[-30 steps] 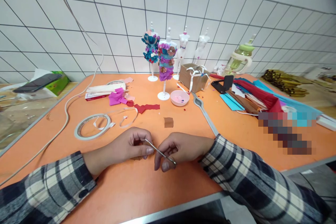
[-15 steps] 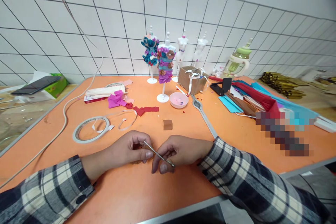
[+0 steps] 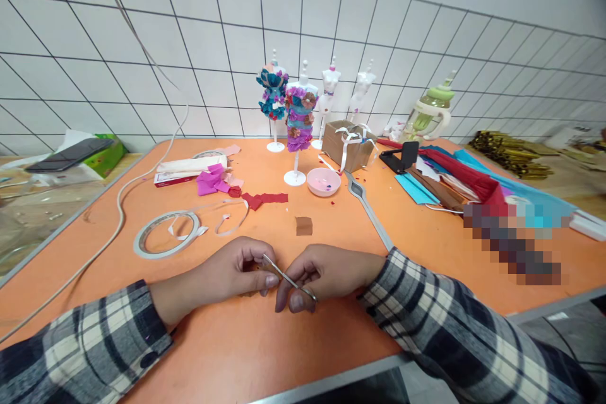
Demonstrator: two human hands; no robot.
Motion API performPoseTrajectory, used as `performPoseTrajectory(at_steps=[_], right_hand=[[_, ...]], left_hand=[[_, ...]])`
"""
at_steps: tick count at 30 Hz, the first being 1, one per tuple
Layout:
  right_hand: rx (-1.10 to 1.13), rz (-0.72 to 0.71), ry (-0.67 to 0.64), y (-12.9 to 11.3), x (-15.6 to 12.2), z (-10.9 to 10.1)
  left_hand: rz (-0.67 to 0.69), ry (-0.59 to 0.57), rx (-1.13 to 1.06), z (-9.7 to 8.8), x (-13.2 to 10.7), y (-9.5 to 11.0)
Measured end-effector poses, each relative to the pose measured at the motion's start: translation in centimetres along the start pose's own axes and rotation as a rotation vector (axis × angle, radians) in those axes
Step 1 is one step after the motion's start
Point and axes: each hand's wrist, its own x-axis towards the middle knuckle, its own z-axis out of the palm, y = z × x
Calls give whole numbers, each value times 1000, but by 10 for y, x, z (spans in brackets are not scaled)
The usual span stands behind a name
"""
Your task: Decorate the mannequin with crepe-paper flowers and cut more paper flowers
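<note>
Both hands rest on the orange table [image 3: 331,341] near its front edge. My right hand [image 3: 326,274] is closed on thin metal tweezers [image 3: 288,276], whose tips point up and left into my left hand [image 3: 231,268]. My left hand's fingers are curled round a small brownish scrap that is mostly hidden. A small brown paper square [image 3: 303,225] lies just beyond the hands. Further back stand two dressed mannequins [image 3: 298,117] and two bare white ones [image 3: 329,91].
A tape ring [image 3: 166,233] and loose strips lie left of centre. Pink and red paper scraps [image 3: 222,180], a pink bowl [image 3: 323,181], a brown box [image 3: 350,139], coloured paper sheets [image 3: 449,177] and a green bottle [image 3: 430,110] sit behind. A white cable [image 3: 113,227] runs along the left side.
The hands have stayed nearly still; the tweezers have shifted only slightly. The view has moved a little.
</note>
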Motion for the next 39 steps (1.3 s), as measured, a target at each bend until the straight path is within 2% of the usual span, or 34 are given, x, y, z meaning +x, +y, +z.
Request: performPoseTrajectory(at_steps=[12,17,26,28,32,34,36,39], right_hand=[[-20,-6,-5,1,1,0],[33,-40,-10,3,1,-1],[106,-19,29,1,3,2],[102,-66,113,-1,3,3],[19,-207,515,-2,8,2],[14,-224,669,0,11,0],[34,-231,746,2,13,-2],[32,-240,768,4,14,-3]], left_hand=[[24,6,-23,0,0,-1],[41,-3,3,0,1,-1],[18,5,-18,0,0,-2],[12,62,-91,1,0,-3],[64,278,-173,-1,2,-4],[77,322,-175,-2,3,-3],[70,322,-145,-2,3,-1],[47,293,-74,0,3,3]])
